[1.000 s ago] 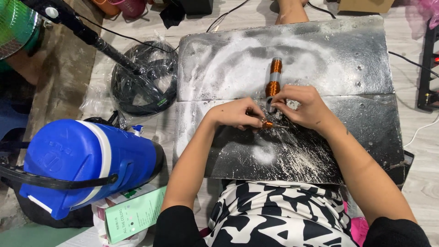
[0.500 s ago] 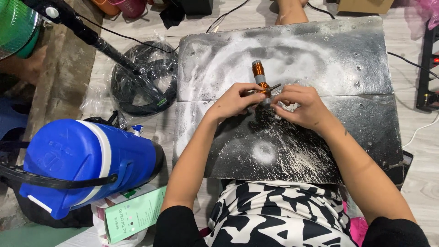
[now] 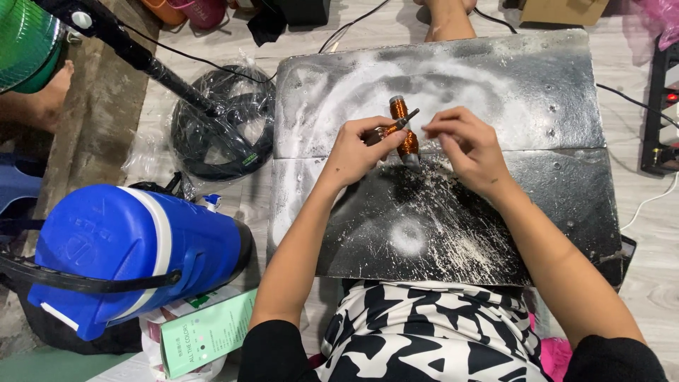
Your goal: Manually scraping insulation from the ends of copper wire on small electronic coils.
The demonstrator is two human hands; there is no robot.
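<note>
Powder streaks dark slab (image 3: 495, 92) under copper coil (image 3: 404, 124).

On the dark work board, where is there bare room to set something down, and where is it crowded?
The dark board is bare along its far strip beyond the copper coil, and on its near half towards the patterned lap. It is crowded at the middle, where the left hand and right hand meet. The floor left of it holds a blue cooler and a bagged black cable coil.
</note>
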